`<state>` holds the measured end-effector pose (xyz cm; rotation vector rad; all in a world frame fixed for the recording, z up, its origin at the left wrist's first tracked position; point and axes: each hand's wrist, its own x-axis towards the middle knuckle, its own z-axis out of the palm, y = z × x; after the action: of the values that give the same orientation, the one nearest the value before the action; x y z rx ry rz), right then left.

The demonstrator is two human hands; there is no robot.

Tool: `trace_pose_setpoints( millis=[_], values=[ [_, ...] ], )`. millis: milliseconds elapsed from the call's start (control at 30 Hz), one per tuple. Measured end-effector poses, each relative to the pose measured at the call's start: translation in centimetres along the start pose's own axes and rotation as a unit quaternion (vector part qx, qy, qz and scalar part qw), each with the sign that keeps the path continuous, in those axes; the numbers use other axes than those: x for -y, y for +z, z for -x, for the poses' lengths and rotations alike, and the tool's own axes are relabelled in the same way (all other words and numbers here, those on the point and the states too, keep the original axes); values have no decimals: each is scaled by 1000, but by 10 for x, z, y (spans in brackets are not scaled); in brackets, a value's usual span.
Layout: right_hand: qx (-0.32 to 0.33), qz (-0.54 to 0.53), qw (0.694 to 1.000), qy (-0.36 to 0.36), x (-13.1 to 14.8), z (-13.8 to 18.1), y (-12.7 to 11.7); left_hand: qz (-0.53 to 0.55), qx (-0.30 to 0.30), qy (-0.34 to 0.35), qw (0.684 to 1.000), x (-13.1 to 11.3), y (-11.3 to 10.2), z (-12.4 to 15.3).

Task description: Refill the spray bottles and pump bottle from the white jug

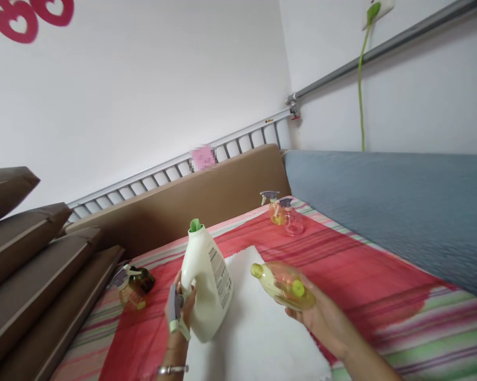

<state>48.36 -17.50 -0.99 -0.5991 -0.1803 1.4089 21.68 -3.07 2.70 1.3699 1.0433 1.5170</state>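
My left hand [190,306] is closed round the handle of a white jug [207,286] with a green pouring spout and a printed label. A grey and pale green spray trigger head [175,312] is also held in that hand, against the fingers. The jug is nearly upright, leaning slightly; I cannot tell whether its base touches the white cloth [258,338] below. My right hand [312,312] grips a clear yellow bottle [286,286] from its base end. This bottle has no head on it and lies tilted, its open neck pointing left towards the jug.
Two spray bottles, one yellow [277,212] and one pink [294,222], stand at the back right. At the left are a dark bottle [144,279] and an orange one [132,296]. Brown cushions [36,286] are stacked at left; a blue panel [389,201] borders the right.
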Motion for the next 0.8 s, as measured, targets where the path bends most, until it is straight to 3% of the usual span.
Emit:
trace_pose_setpoints(
  millis=[133, 200, 267, 367, 500, 567, 800],
  values=[
    [18, -16, 999, 40, -15, 4, 17, -30, -13, 21, 999, 24, -17, 7],
    [37, -19, 997, 60, -28, 7, 29, -52, -23, 21, 998, 25, -21, 13],
    [54, -17, 995, 85, -42, 11, 41, -48, 5, 13, 999, 20, -25, 19],
    [81, -21, 989, 121, -63, 16, 51, -30, 32, 2, 999, 5, -33, 26],
    [106, -33, 982, 151, -86, 21, 53, -2, -78, 8, 997, -23, -53, 27],
    [119, -39, 978, 169, -96, 24, 53, 58, -103, -2, 993, -42, -59, 29],
    [127, -32, 973, 192, -109, 32, 50, 181, -78, 0, 980, -102, -49, 50]
  ],
)
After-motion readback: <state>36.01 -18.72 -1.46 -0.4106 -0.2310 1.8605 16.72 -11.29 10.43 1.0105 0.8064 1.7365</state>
